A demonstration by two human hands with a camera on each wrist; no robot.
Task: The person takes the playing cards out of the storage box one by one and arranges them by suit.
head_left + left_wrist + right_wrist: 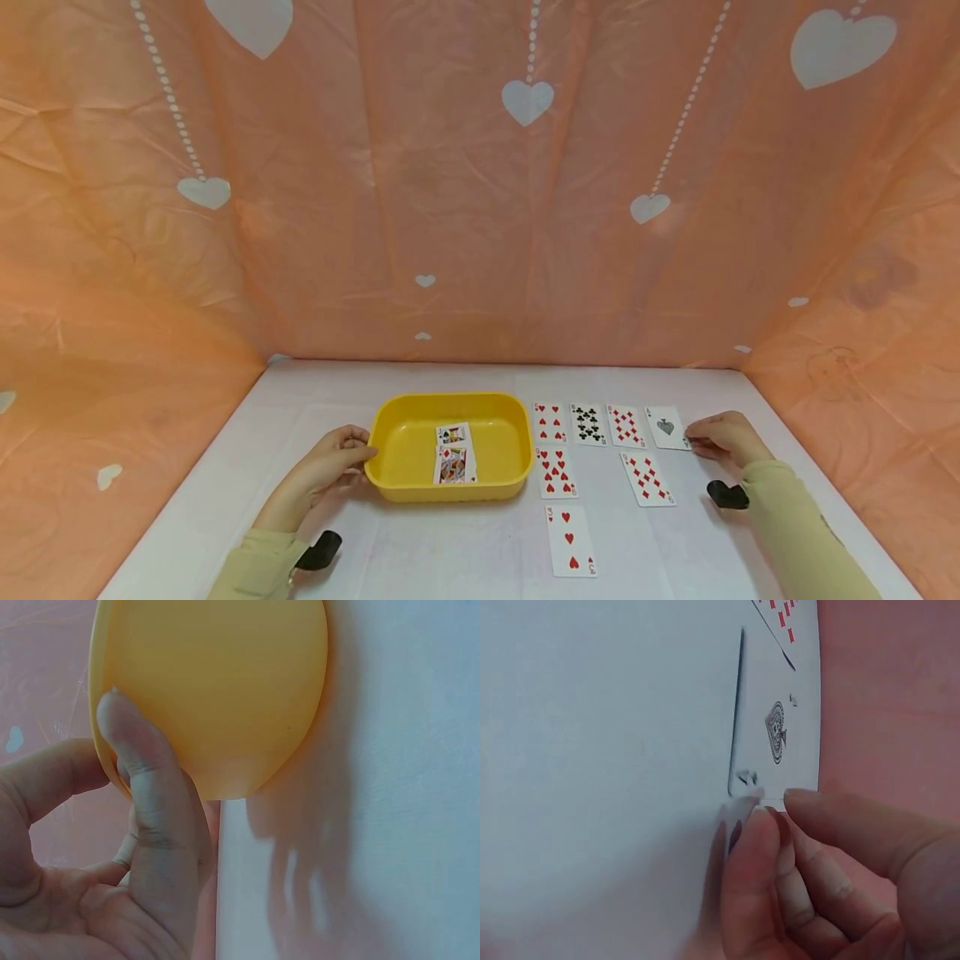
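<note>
My left hand [330, 467] grips the left end of a yellow plastic tray [450, 493]; in the left wrist view the thumb [142, 757] lies against the tray wall [225, 697], with a finger at the rim. Inside the tray lie face cards [453, 464], one overlapping another. At the right end of the upper row of cards, my right hand [727, 437] pinches the lower right edge of an ace of spades [663, 427]. The right wrist view shows fingertips on that edge of the ace [769, 742], which lies face up.
Left of the ace lie a red diamond card [626, 427], a club card [588, 425] and a heart card [551, 423]. Nearer are another heart card [557, 473], another diamond card [647, 479] and a three of hearts [570, 542]. Orange cloth [480, 250] walls the white table [420, 550].
</note>
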